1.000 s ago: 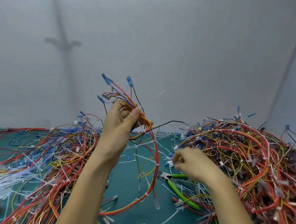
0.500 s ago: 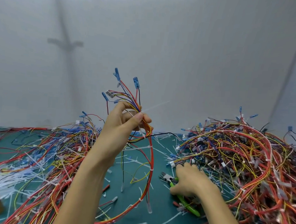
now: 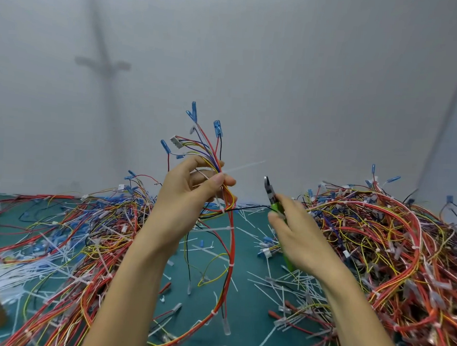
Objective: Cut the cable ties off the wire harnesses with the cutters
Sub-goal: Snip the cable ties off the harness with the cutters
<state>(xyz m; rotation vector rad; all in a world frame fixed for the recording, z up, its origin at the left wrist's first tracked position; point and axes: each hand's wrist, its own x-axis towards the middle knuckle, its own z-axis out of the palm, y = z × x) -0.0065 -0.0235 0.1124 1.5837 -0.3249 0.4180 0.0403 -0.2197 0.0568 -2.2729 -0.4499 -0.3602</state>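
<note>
While the left hand pinches the harness aloft, its cable tie sticking out by the fingertips, the right hand grips the cutters nearby; a careless snip could bite the harness itself.

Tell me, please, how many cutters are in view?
1: the green-handled cutters in the right hand, beside the held harness; more may lie buried under the wire heaps.

Single head-worn wide-angle view, facing forward-down, close over table; edges probably bent.
</note>
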